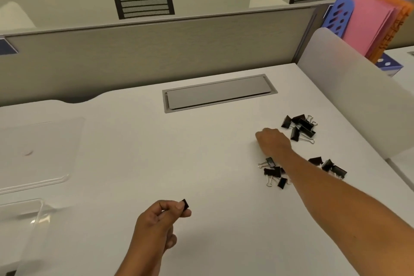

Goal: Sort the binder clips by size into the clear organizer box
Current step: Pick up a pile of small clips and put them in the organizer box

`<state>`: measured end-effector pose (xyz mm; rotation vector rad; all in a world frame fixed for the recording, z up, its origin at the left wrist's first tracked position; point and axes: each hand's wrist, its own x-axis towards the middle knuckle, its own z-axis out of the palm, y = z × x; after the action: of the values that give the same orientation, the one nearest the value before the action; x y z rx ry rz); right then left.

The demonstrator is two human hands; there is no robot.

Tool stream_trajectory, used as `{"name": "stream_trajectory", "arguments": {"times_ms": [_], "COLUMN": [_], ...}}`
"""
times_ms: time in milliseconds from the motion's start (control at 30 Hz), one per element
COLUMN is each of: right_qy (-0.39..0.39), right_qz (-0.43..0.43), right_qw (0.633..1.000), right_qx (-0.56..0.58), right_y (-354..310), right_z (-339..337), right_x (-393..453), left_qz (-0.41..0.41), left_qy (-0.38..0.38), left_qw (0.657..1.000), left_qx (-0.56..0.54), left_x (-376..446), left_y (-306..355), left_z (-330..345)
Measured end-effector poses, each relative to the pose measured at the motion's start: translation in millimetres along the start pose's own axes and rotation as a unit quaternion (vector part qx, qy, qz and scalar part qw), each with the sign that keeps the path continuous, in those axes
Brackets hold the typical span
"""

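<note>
My left hand (160, 216) pinches a small black binder clip (185, 204) between thumb and forefinger above the white desk. My right hand (273, 141) reaches out over the desk with its fingers curled down; what they hold is hidden. A pile of large black clips (300, 126) lies just beyond that hand. A second group of clips (274, 172) lies under my forearm, with a few more clips (329, 166) on its right side. The clear organizer box (29, 219) sits at the near left edge, and its clear lid (42, 141) lies flat behind it.
A grey cable hatch (218, 93) is set into the white desk (139, 152) at the back. A grey partition (156, 51) runs behind it and a frosted side panel (349, 98) stands at the right. Coloured folders (374, 15) stand beyond that panel.
</note>
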<state>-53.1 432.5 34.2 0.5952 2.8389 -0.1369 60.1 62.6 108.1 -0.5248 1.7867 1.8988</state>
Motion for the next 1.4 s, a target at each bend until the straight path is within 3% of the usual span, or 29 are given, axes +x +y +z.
{"name": "stream_trajectory", "arguments": {"times_ms": [67,133,167,233,333,433,500,533,567,667,733,833,967,1200,1400], "right_qy": [0.035,0.039,0.015,-0.092,-0.227,-0.266,-0.291,-0.302,-0.304,-0.258,-0.222,-0.190,-0.212,-0.250,-0.275], "right_qz": [0.024,0.010,0.003,0.043,0.084,0.092,0.098,0.093,0.084,0.057,0.038,-0.006,-0.068,-0.212,-0.249], "right_qw": [0.975,0.913,0.877,0.765,0.629,0.546,0.509,0.511,0.538,0.685,0.727,0.744,0.761,0.803,0.813], "right_qx": [0.217,0.405,0.481,0.636,0.738,0.789,0.804,0.799,0.781,0.678,0.649,0.640,0.609,0.498,0.449], "right_y": [-4.9,-23.2,-35.3,-59.4,-77.3,-81.6,-86.5,-90.6,-96.2,-124.9,-154.4,-206.7,-281.4,-397.8,-470.1], "right_z": [0.2,0.5,2.5,8.4,18.0,18.4,13.4,10.4,7.6,-1.2,-6.0,-7.2,-1.9,22.4,39.5], "right_x": [-12.6,-44.1,-63.3,-103.8,-151.4,-181.6,-192.5,-195.8,-197.7,-203.6,-210.4,-228.5,-263.9,-318.8,-350.0], "left_qz": [0.008,0.017,0.020,0.022,0.024,0.028,0.026,0.022,0.017,-0.005,-0.008,0.007,0.067,0.154,0.139], "left_qy": [-0.012,-0.026,-0.030,-0.034,-0.042,-0.047,-0.046,-0.041,-0.035,-0.021,-0.020,-0.009,0.048,0.227,0.339], "left_qw": [1.000,0.999,0.999,0.999,0.998,0.998,0.998,0.999,0.999,1.000,0.999,0.998,0.995,0.961,0.922], "left_qx": [0.001,0.013,0.019,0.030,0.031,0.028,0.022,0.016,0.007,-0.023,-0.035,-0.061,-0.064,0.024,0.126], "left_x": [3.8,7.9,10.1,13.9,16.9,16.9,15.6,14.6,13.2,6.3,2.9,0.4,-11.8,-66.3,-76.7], "left_y": [3.9,7.0,8.3,10.7,13.0,11.6,9.1,6.9,4.3,-3.8,-5.9,-1.0,7.3,3.9,-19.3], "left_z": [18.3,35.8,43.7,56.7,67.4,64.5,55.4,49.3,42.4,17.2,-2.9,-43.1,-123.1,-307.6,-413.1]}}
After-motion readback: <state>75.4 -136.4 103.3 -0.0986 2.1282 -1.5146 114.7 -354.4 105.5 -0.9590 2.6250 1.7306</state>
